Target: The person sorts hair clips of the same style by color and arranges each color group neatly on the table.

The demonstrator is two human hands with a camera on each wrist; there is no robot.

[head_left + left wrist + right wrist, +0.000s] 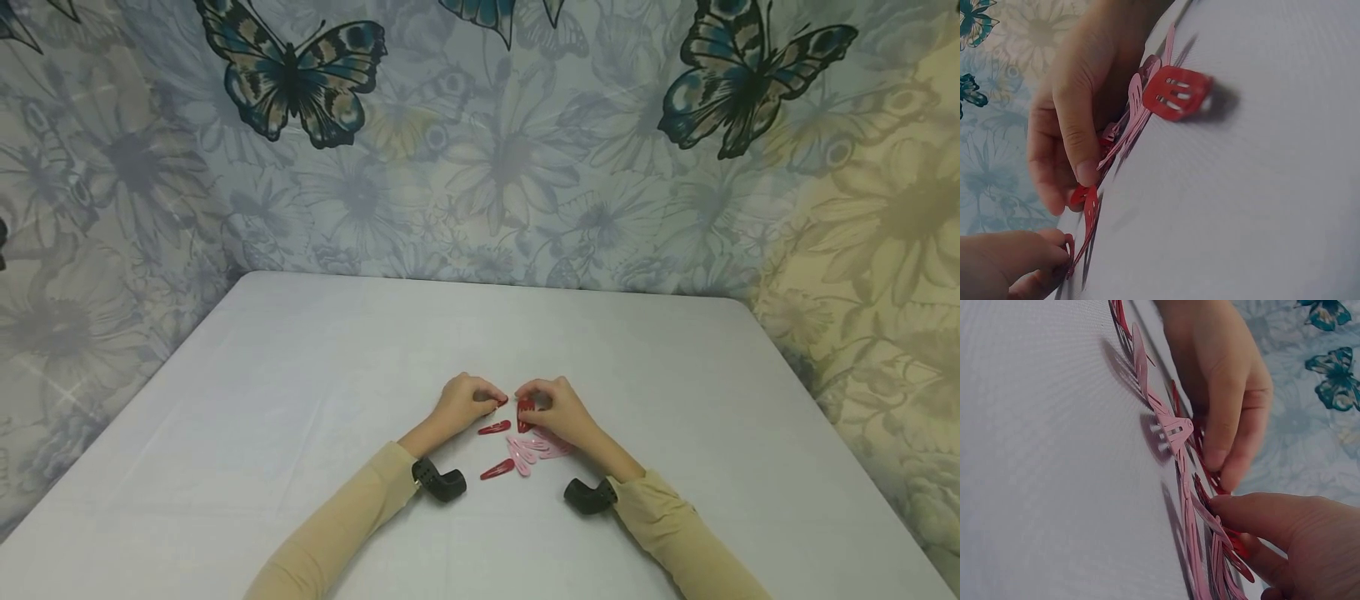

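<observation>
My left hand (463, 400) pinches a small red hair clip (503, 402) between thumb and fingertips, low over the table. Just to its right, my right hand (566, 414) holds a red hair clip (525, 419) between thumb and fingers, partly covered by them. The two hands face each other, fingertips a short gap apart. Below them lies a loose pile of pink hair clips (527, 454), some hidden under the right hand. One red snap clip (494, 427) rests left of the pile, and another red snap clip (497, 469) lies nearer the body.
A white-covered table (337, 358) spreads around the clips, its far edge against a wall (510, 200) with butterflies and flowers. Black wrist devices (440, 481) sit at both cuffs, close above the tabletop.
</observation>
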